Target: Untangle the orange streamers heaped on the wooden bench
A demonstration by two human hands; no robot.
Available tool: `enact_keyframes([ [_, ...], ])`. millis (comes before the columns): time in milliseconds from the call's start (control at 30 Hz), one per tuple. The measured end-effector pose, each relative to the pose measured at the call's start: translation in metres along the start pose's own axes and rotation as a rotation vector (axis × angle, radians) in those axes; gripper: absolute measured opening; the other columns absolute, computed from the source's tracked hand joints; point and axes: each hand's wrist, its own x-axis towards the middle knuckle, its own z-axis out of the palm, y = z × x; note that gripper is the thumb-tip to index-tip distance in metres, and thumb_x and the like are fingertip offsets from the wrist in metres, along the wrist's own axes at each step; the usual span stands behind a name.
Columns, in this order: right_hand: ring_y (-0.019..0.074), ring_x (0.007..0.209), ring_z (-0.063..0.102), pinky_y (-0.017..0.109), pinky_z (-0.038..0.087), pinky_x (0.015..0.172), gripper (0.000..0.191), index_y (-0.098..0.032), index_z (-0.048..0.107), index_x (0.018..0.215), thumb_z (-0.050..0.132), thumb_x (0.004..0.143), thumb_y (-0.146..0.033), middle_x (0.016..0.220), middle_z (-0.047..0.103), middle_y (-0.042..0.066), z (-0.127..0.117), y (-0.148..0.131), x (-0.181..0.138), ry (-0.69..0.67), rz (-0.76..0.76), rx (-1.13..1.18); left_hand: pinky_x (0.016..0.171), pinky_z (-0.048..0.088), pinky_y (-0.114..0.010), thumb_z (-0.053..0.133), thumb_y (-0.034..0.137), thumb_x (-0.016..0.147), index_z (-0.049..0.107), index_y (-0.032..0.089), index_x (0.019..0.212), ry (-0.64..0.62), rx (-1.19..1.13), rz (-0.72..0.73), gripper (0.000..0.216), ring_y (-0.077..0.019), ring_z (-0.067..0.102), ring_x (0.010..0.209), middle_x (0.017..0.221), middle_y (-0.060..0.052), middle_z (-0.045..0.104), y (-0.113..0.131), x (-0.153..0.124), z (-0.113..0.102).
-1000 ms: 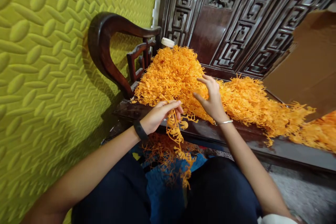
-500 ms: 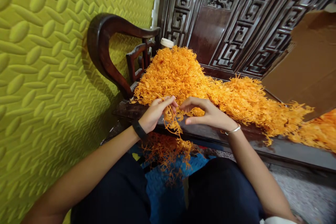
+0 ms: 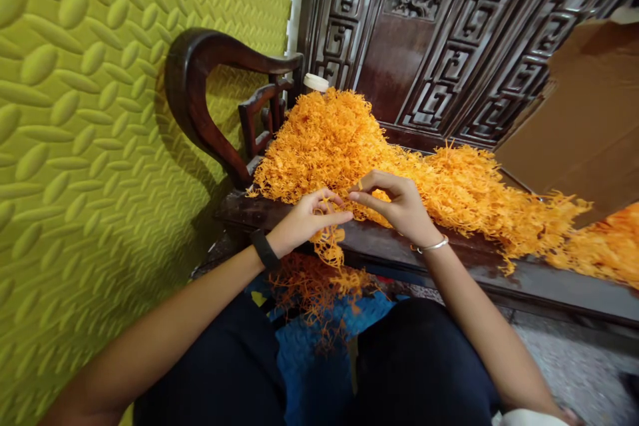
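A big heap of orange curly strands (image 3: pixel 349 140) lies along a dark wooden bench seat (image 3: pixel 394 253). My left hand (image 3: pixel 307 219) pinches a hanging bunch of orange strands (image 3: pixel 329 249) at the bench's front edge. My right hand (image 3: pixel 399 203) is curled beside it, fingertips pinched on strands at the same bunch, almost touching the left fingers. More loose strands (image 3: pixel 309 289) hang below over a blue cloth (image 3: pixel 309 346) between my knees.
A curved wooden armrest (image 3: pixel 200 93) rises at the bench's left end against a green padded wall (image 3: pixel 90 113). A carved dark backrest (image 3: pixel 449 33) stands behind. A brown cardboard sheet (image 3: pixel 584 113) leans at right. A small white-lidded container (image 3: pixel 317 82) sits behind the heap.
My right hand came down from the heap to meet my left hand at the bunch, then both rose slightly. The hanging bunch got shorter.
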Motion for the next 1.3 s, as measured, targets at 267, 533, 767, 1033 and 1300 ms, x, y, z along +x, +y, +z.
enact_keyframes([
  [267,0.0084,0.056,0.048,0.024,0.039,0.054,0.029,-0.016,0.057,0.064,0.068,0.073,-0.041,0.061,0.054,-0.001,0.0,-0.001,0.0,0.099,0.18,0.115,0.063,0.039,-0.024,0.065,0.03,0.074,0.062,0.015,0.097,-0.061,-0.051,0.034,0.028,-0.011,0.051,0.065,0.072,0.001,0.057,0.001,0.002,-0.001],
  [533,0.0081,0.056,0.053,0.023,0.046,0.054,0.017,-0.017,0.06,0.071,0.071,0.07,-0.031,0.07,0.06,-0.001,-0.001,0.004,0.001,0.322,0.294,0.251,0.053,0.037,-0.019,0.051,0.031,0.084,0.065,0.015,0.085,0.02,-0.276,0.103,0.021,-0.0086,0.048,0.06,0.063,0.001,0.05,-0.002,0.005,-0.008],
  [767,0.0089,0.059,0.054,0.024,0.045,0.059,0.028,-0.018,0.051,0.071,0.072,0.068,-0.036,0.065,0.055,-0.002,0.0,0.0,0.0,0.263,0.3,0.273,0.048,0.035,-0.017,0.048,0.034,0.086,0.064,0.015,0.085,0.092,-0.375,0.137,0.025,-0.0077,0.046,0.054,0.058,0.002,0.048,-0.003,0.008,-0.01],
  [1033,0.0114,0.054,0.056,0.026,0.043,0.05,0.047,-0.021,0.039,0.086,0.068,0.067,-0.053,0.064,0.057,-0.002,0.005,0.003,-0.004,-0.097,0.488,0.188,0.047,0.036,-0.017,0.046,0.037,0.087,0.063,0.018,0.083,0.18,-0.333,0.198,0.026,-0.0076,0.046,0.053,0.057,0.002,0.048,-0.001,0.007,-0.01],
  [1300,0.0146,0.045,0.059,0.026,0.048,0.041,0.062,-0.025,0.023,0.083,0.072,0.061,-0.056,0.061,0.063,-0.002,0.007,0.003,-0.003,-0.058,0.716,0.314,0.049,0.035,-0.018,0.048,0.037,0.086,0.062,0.018,0.077,0.338,-0.319,0.251,0.025,-0.0073,0.045,0.052,0.056,0.003,0.047,0.002,0.005,-0.008],
])
